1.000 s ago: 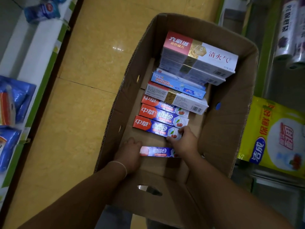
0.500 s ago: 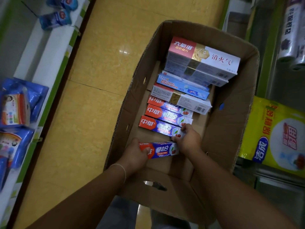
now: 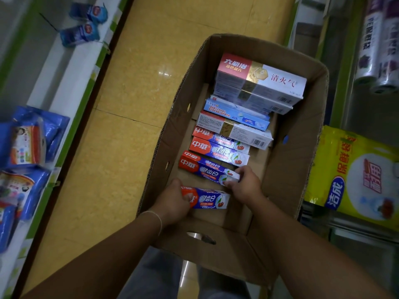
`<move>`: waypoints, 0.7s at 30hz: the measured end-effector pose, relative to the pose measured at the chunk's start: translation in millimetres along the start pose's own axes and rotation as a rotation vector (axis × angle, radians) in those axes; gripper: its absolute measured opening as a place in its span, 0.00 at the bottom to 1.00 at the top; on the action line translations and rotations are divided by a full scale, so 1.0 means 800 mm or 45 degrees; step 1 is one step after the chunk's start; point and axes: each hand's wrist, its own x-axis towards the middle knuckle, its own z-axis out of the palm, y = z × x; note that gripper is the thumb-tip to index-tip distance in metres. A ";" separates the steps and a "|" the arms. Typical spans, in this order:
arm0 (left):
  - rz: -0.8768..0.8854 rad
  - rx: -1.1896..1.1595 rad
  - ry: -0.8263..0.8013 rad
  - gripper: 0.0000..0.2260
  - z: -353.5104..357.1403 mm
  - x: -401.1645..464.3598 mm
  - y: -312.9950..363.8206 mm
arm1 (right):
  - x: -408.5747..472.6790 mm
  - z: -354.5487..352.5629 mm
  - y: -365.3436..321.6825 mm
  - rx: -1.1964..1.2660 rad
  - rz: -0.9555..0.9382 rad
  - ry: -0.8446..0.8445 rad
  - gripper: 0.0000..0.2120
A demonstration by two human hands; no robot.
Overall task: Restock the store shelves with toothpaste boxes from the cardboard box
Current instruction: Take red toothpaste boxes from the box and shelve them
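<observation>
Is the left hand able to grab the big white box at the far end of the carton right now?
Probably not yet. The left hand already grips a toothpaste box near the carton's close end, and the big white box sits far beyond, though uncovered.

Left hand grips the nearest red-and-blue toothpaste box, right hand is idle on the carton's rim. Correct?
Not quite. In the head view the right hand is not on the rim of the carton; it is inside, fingers pinching the end of the next red-and-blue box. The left hand does grip the nearest box.
</observation>
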 end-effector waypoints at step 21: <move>0.513 -0.022 -0.127 0.12 -0.122 -0.169 0.107 | -0.203 -0.199 -0.145 1.043 -0.015 0.042 0.03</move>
